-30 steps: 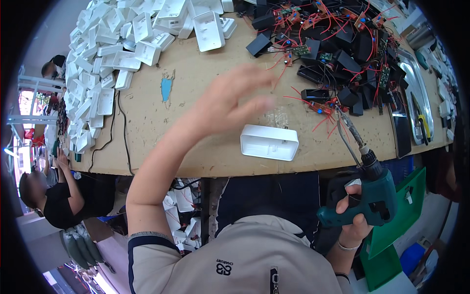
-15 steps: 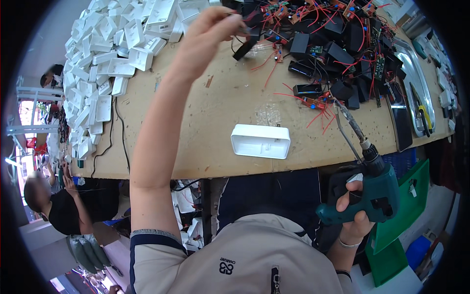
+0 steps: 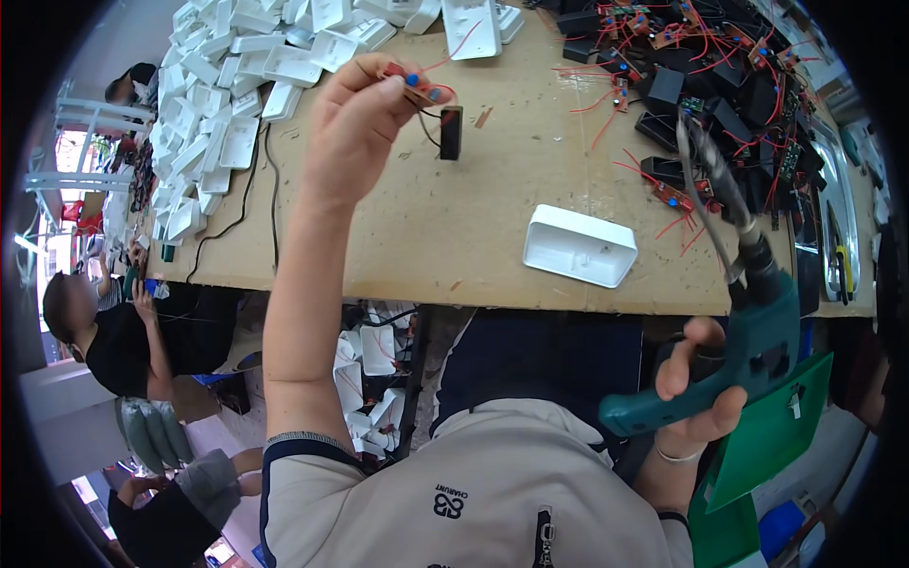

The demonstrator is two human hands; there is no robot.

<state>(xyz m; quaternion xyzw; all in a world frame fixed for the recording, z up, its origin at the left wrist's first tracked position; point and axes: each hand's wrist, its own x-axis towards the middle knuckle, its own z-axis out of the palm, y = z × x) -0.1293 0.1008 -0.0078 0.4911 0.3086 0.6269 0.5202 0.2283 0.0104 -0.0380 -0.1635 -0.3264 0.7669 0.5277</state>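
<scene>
Left hand, upper centre of frame, pinching a small red circuit board with blue parts; black rectangular box dangling from it on thin wires above the brown wooden bench. Right hand, lower right, clenched around teal electric screwdriver. Open white plastic casing lying right of centre, near bench edge.

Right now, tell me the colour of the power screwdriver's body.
Teal green, on the power screwdriver in the right hand; head view.

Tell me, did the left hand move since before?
Yes. The left hand went from near the white open casing out toward the pile of white casings, and now holds a small wired part.
</scene>
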